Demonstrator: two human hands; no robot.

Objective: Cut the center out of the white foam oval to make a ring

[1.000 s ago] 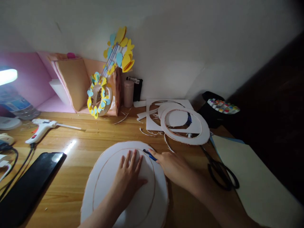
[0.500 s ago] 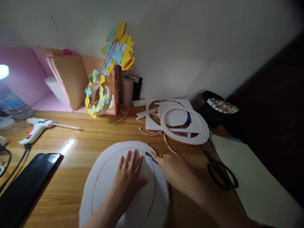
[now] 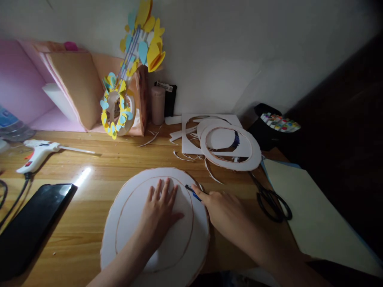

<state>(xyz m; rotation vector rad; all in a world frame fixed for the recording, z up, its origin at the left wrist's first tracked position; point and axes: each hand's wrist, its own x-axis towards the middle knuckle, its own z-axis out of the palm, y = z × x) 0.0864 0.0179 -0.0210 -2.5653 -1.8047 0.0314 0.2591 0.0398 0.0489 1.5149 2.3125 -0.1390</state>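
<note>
Just 1 smooth round board [image 3: 137, 275]

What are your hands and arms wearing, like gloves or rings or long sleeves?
Nothing that I can see: the left hand and right hand are bare, with no gloves, rings, watch or bracelet showing. No sleeve covers the visible left forearm; the right forearm gets too dark near the picture's bottom edge to tell.

Left hand [image 3: 158, 213] lies palm down with fingers spread, while the right hand [image 3: 220, 207] curls closed, index finger extended, its forearm angled inward.
</note>
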